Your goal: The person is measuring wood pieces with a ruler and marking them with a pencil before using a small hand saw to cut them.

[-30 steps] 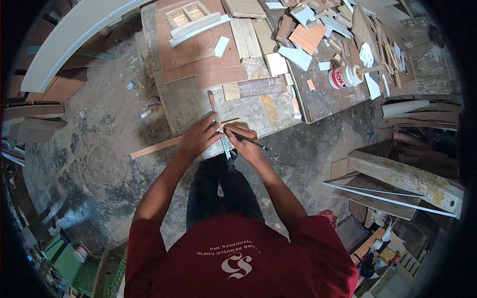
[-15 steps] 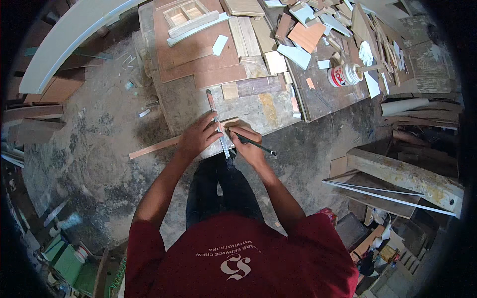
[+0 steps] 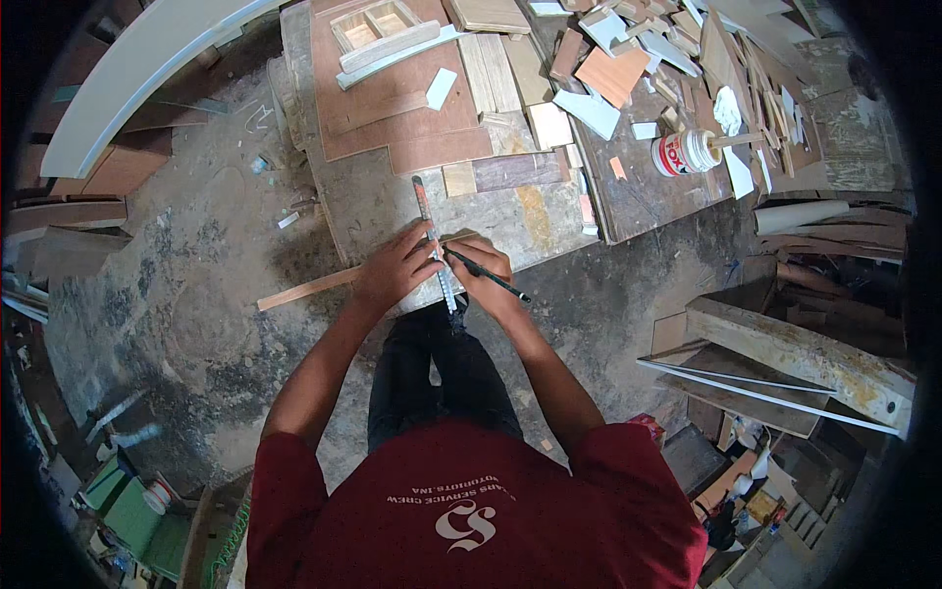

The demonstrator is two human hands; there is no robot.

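My left hand (image 3: pixel 388 270) lies over a narrow wooden strip (image 3: pixel 309 290) at the workbench's near edge. Its fingers press a slim metal ruler (image 3: pixel 424 201) down across the strip; the ruler's far end is orange-red. My right hand (image 3: pixel 481 265) pinches a dark pencil (image 3: pixel 505 286), its back end slanting toward the lower right. The pencil's tip is close beside the ruler, near my left fingertips. Both hands cover much of the strip where ruler and strip cross, so any mark there cannot be made out.
On the workbench (image 3: pixel 368 211) lie a brown plywood sheet (image 3: pixel 432 150), wood blocks and a small divided wooden frame (image 3: pixel 378 25). Offcuts and a white tub (image 3: pixel 684 153) with a stick in it cover the darker table (image 3: pixel 638 201) at right. A slanted beam (image 3: pixel 795 339) stands right.
My right hand and the pencil have shifted slightly left, closer to the ruler. My left hand keeps its place on the ruler. The whole view has tilted a little.
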